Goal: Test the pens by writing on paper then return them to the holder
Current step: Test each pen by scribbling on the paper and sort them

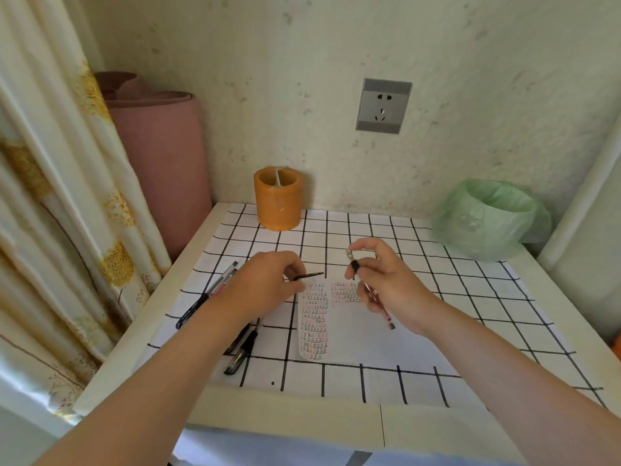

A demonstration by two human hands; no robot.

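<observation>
My left hand (268, 284) pinches a thin dark pen part (309, 275), perhaps a refill or cap, whose tip points right over the paper. My right hand (386, 280) grips a pink pen (379, 306) by its barrel, with the pen's far end (349, 255) sticking up between thumb and forefinger. Below both hands lies a white paper (342, 331) covered with rows of small writing. The orange pen holder (278, 198) stands upright at the back against the wall. Several pens (215, 290) lie left of my left hand, and two dark pens (242, 351) lie under my left wrist.
A white cloth with a black grid (437, 314) covers the table. A bin lined with a green bag (490, 218) sits at the back right. A rolled pink mat (161, 163) and a curtain (50, 196) stand to the left. A wall socket (383, 105) is above.
</observation>
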